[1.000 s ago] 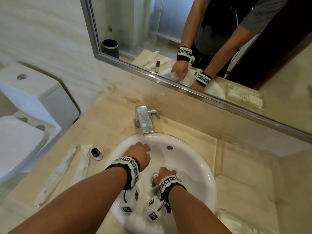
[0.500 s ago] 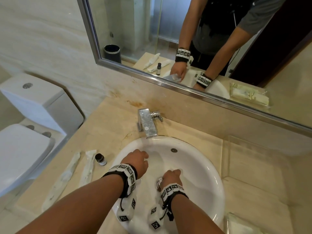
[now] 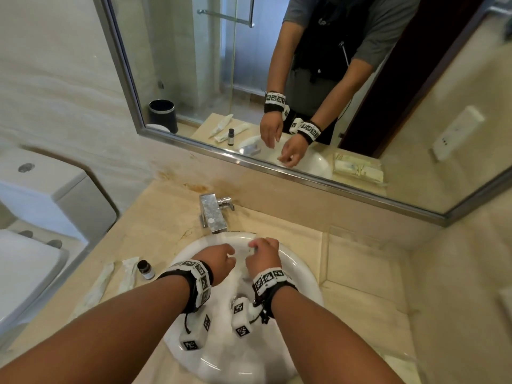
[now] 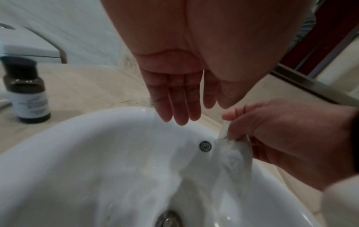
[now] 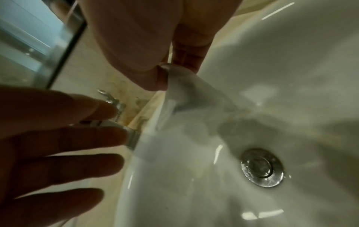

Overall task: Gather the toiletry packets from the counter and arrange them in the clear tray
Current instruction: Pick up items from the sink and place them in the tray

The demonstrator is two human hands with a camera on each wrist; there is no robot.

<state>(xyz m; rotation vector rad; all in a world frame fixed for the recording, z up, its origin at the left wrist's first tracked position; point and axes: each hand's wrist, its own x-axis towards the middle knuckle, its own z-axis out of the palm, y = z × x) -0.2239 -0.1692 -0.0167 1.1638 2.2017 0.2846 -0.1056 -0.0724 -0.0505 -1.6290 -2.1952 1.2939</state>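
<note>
Over the white sink [image 3: 302, 275], my right hand [image 3: 260, 249] pinches a thin clear packet [image 4: 233, 147] by its top edge between thumb and fingers. The packet [image 5: 180, 87] hangs down into the basin. My left hand [image 3: 221, 259] hovers just left of it, fingers [image 4: 178, 107] straight and holding nothing. Two long white packets [image 3: 102, 284] [image 3: 128, 273] lie on the counter left of the sink. The clear tray [image 3: 332, 234] sits on the counter to the right of the sink, and more packets [image 3: 401, 364] show at the lower right edge.
A small dark bottle [image 3: 145, 270] stands between the long packets and the sink. The chrome tap [image 3: 212, 214] is at the back of the basin, the drain [image 5: 261, 167] below the hands. A mirror [image 3: 277, 79] fills the wall and a toilet [image 3: 41, 217] stands on the left.
Both hands rose from the drain toward the back of the basin. The right hand came up with the clear packet pinched in it, and the left hand's fingers straightened.
</note>
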